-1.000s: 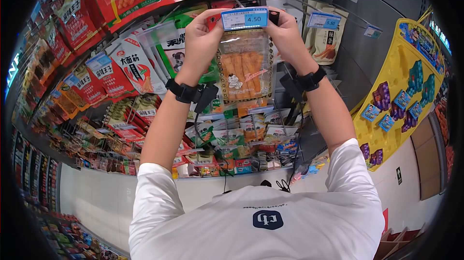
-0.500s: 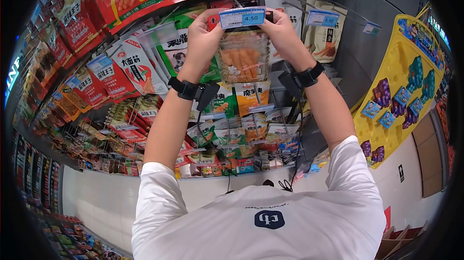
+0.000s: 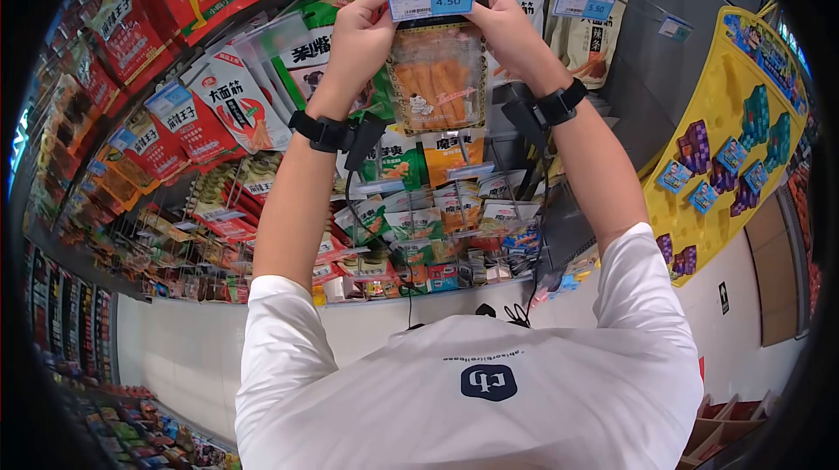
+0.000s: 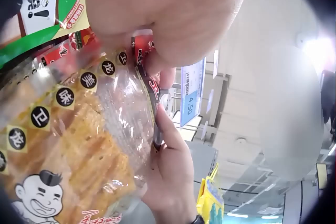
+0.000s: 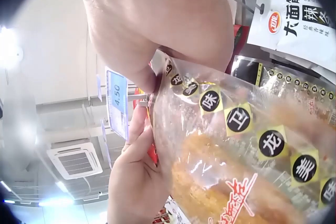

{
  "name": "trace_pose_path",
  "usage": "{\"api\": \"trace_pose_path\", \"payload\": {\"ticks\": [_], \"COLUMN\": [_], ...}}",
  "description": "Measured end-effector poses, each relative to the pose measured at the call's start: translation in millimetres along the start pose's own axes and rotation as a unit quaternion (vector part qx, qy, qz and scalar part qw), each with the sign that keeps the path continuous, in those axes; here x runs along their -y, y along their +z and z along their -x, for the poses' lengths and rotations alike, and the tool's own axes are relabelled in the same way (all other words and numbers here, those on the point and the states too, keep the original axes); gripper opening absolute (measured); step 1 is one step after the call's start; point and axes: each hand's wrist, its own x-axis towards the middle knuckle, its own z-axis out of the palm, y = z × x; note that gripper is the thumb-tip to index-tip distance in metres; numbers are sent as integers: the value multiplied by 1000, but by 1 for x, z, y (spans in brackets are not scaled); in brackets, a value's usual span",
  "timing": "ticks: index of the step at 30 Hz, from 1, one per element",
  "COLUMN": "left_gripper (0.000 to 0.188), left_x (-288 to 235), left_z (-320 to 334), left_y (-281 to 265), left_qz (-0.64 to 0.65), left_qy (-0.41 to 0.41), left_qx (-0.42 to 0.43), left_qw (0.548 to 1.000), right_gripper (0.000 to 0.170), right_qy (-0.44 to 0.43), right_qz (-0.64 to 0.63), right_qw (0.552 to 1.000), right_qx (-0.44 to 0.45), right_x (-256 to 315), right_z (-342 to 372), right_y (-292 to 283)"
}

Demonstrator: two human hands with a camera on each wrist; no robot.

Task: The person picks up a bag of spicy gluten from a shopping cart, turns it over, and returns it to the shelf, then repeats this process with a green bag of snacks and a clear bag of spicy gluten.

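Observation:
A clear snack bag (image 3: 437, 86) of orange-brown strips, with a cartoon face and a border of round black emblems, hangs upright in the middle of the head view. My left hand (image 3: 360, 42) pinches its top left corner, and the right hand (image 3: 516, 38) grips the top right corner. In front of the bag's top edge is a blue-and-white price tag (image 3: 433, 2) reading 4.50, which hides part of the fingertips. From the left wrist, thumb and fingers show at the dark top strip of the bag (image 4: 94, 140). The right wrist view shows its crinkled clear film (image 5: 210, 129) close up.
Red snack bags (image 3: 188, 134) and a white bag (image 3: 240, 103) hang on hooks at left. Another tag (image 3: 584, 3) fronts a pale bag (image 3: 594, 42) at right. Smaller packets (image 3: 411, 221) fill lower rows. A yellow display board (image 3: 725, 138) hangs far right.
The bag's lower end has tipped and risen, uncovering green and orange packets below it. Both hands keep hold of the top corners. The whole head view has shifted, the shelf appearing higher.

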Motion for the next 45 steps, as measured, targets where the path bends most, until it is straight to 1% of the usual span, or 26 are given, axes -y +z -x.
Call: {"api": "trace_pose_path", "payload": {"ticks": [1, 3, 4, 6, 10, 12, 13, 15, 19, 22, 24, 25, 28, 31, 33, 34, 35, 36, 37, 39, 40, 42, 43, 45], "left_gripper": [22, 21, 21, 21, 20, 20, 20, 24, 22, 20, 21, 21, 22, 24, 22, 22, 21, 20, 20, 18, 18, 18, 18, 18], "left_x": [3, 12, 17, 23, 28, 26, 25, 23, 31, 37, 38, 38, 34, 34, 40, 41, 43, 40, 37, 29, 21, 5, -3, -16], "left_z": [-1, -3, -6, -12, -18, -20, -22, -25, -31, -35, -36, -36, -32, -32, -31, -30, -28, -26, -22, -7, 3, 29, 45, 80], "left_y": [1, 2, 2, 2, 4, 4, 3, 2, -1, -3, -4, -4, -4, -6, -9, -11, -14, -16, -19, -26, -28, -35, -40, -48], "left_qz": [0, -19, -19, -80, -120, -162, -162, -228, -231, -238, -221, -221, -209, -231, -201, -199, -197, -195, -193, -262, -260, -279, -277, -214], "left_qy": [0, 31, 30, 68, 47, 64, 65, 60, 63, 81, 70, 71, 80, 71, 107, 106, 117, 129, 128, 164, 161, 175, 172, 87], "left_qx": [-1, -18, -18, -37, -54, -55, -55, -42, -31, -26, -19, -19, -18, -10, -30, -28, -43, -59, -58, -38, -39, -23, -24, 10], "left_qw": [1000, 999, 999, 994, 990, 983, 983, 971, 970, 967, 972, 973, 974, 970, 973, 974, 972, 971, 971, 950, 951, 944, 945, 973], "right_gripper": [29, 24, 24, 23, 21, 26, 26, 26, 21, 22, 26, 26, 28, 32, 38, 38, 38, 39, 39, 37, 37, 37, 37, 34], "right_qy": [0, 6, 7, 0, 26, 12, 11, -36, -20, -37, -26, -27, -11, -29, -10, -8, 1, 9, 10, 7, 10, -90, -87, -89], "right_qz": [0, 46, 45, 94, 116, 158, 158, 141, 172, 141, 135, 135, 128, 115, 110, 111, 107, 104, 105, 194, 196, 292, 294, 279], "right_qw": [1000, 999, 999, 994, 990, 981, 981, 985, 983, 987, 985, 985, 988, 991, 992, 992, 990, 988, 988, 970, 969, 935, 934, 936], "right_qx": [0, -23, -23, -47, -76, -111, -111, -91, -64, -66, -101, -102, -84, -68, -64, -66, -88, -110, -111, -148, -148, -182, -181, -194], "right_x": [-3, -7, -11, -17, -27, -34, -37, -39, -47, -54, -56, -55, -58, -64, -63, -67, -73, -73, -73, -72, -76, -86, -85, -78], "right_z": [-2, -5, -8, -13, -27, -34, -35, -38, -47, -50, -50, -49, -42, -39, -29, -27, -26, -24, -20, -6, 3, 20, 32, 66], "right_y": [-1, -1, -1, -2, -6, -8, -7, -8, -16, -19, -19, -19, -23, -27, -27, -29, -30, -30, -31, -34, -38, -49, -51, -47]}}
